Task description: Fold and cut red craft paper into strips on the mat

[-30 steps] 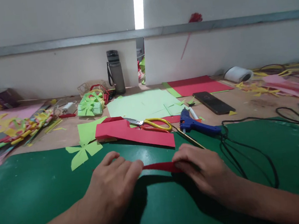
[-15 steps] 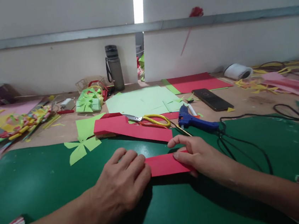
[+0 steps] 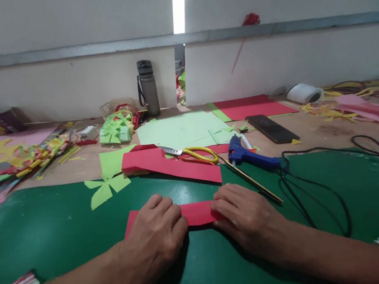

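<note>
A red paper strip (image 3: 199,213) lies crosswise just above the green mat (image 3: 207,266). My left hand (image 3: 157,235) grips it left of its middle, fingers curled over the top edge, and the strip's left end sticks out beyond that hand. At the right end, my right hand (image 3: 244,215) has its fingers closed on the strip; thumbs and undersides are mostly hidden. Behind the hands lies a folded red paper piece (image 3: 174,164), with yellow-handled scissors (image 3: 197,154) resting beside it. A green paper cut-out with petal shapes (image 3: 108,186) is to the left.
A blue glue gun (image 3: 253,154) with a black cord (image 3: 338,203) lies right of the scissors, near a thin stick (image 3: 256,182). Farther back are a phone (image 3: 271,129), pale green sheets (image 3: 181,129), red sheets (image 3: 250,107), a bottle (image 3: 150,89) and paper scraps (image 3: 38,158).
The strip has slid left, so its left end now shows past my left hand. My right hand's raised fingers have come down and closed on the right end. The view shifted slightly.
</note>
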Motion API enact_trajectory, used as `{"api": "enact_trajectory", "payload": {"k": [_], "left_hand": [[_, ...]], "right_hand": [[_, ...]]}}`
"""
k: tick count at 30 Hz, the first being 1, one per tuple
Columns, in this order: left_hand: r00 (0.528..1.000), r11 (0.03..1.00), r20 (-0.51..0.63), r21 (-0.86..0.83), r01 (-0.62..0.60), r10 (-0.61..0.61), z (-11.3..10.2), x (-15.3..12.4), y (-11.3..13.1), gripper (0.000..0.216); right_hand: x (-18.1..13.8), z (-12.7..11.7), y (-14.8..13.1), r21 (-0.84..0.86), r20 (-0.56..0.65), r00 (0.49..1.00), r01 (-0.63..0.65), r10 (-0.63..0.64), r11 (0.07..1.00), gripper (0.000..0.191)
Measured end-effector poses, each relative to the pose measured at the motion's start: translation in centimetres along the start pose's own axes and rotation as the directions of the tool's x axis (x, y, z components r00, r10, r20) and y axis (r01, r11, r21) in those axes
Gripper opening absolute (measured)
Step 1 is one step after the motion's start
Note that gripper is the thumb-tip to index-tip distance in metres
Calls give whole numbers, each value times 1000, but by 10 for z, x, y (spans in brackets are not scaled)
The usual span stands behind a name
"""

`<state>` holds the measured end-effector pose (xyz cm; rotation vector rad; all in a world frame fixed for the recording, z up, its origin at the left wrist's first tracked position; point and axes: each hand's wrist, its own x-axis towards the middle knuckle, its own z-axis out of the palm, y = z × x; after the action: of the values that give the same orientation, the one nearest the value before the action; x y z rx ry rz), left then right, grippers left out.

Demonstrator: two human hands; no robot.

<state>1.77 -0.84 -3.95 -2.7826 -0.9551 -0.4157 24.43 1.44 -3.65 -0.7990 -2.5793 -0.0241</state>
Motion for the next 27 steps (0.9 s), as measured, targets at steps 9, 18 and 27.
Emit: {"api": "enact_trajectory", "payload": {"k": [9, 18, 27], "left_hand": [[994, 995, -63, -51, 85, -88, 4, -1, 1, 25], [980, 998, -188, -14, 64, -65, 9, 0, 2, 28], [974, 971, 18, -72, 228, -228, 0, 11, -1, 29]], "right_hand": [[-4, -1, 0, 84, 6, 996, -92, 91, 992, 18], [-4, 0, -5, 24, 26, 995, -101, 101, 995, 21], [1, -5, -3, 44, 176, 946, -284, 272, 958, 23]]}}
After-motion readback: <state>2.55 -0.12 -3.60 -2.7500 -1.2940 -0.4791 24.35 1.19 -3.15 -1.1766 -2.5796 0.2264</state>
